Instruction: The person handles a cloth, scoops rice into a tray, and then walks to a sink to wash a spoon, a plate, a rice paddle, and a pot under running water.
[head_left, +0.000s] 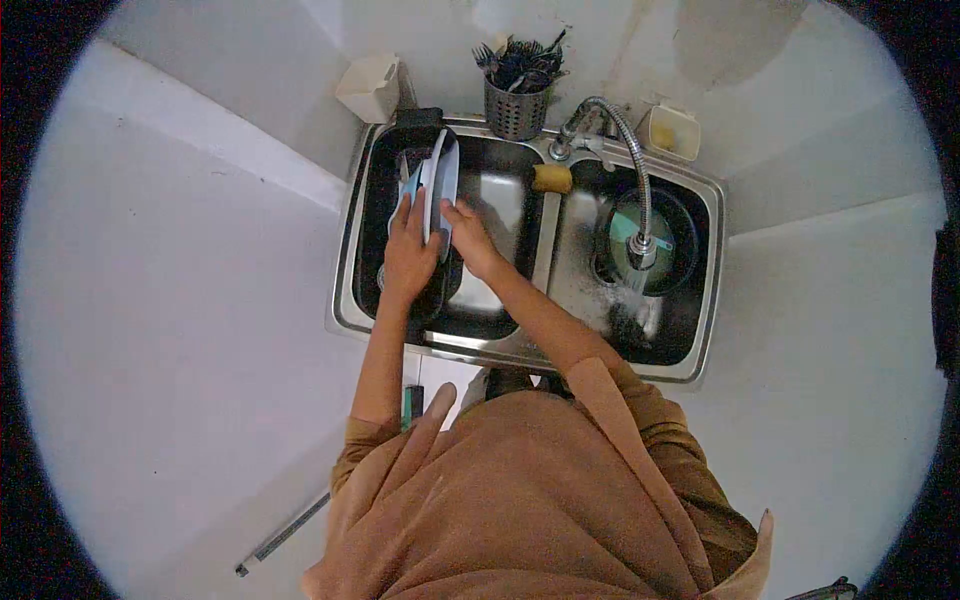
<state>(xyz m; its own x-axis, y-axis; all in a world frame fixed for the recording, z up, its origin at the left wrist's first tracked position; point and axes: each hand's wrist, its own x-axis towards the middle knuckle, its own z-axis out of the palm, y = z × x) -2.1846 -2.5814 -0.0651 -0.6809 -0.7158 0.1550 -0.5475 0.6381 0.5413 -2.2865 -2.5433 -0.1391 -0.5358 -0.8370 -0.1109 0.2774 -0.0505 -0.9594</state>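
Observation:
White plates stand on edge, close together, in a dark rack or tub within the left sink basin. My left hand is on their left side, fingers pointing away from me and pressed along a plate beside a light blue piece. From the right, my right hand grips the edge of a plate, its thumb uppermost. The undersides of both hands are hidden, so how far the fingers wrap round cannot be seen.
Water runs from a flexible faucet into the right basin, over a dark round pan holding a greenish item. A yellow sponge lies on the divider. Behind stand a metal cutlery holder, a white container and a soap dish.

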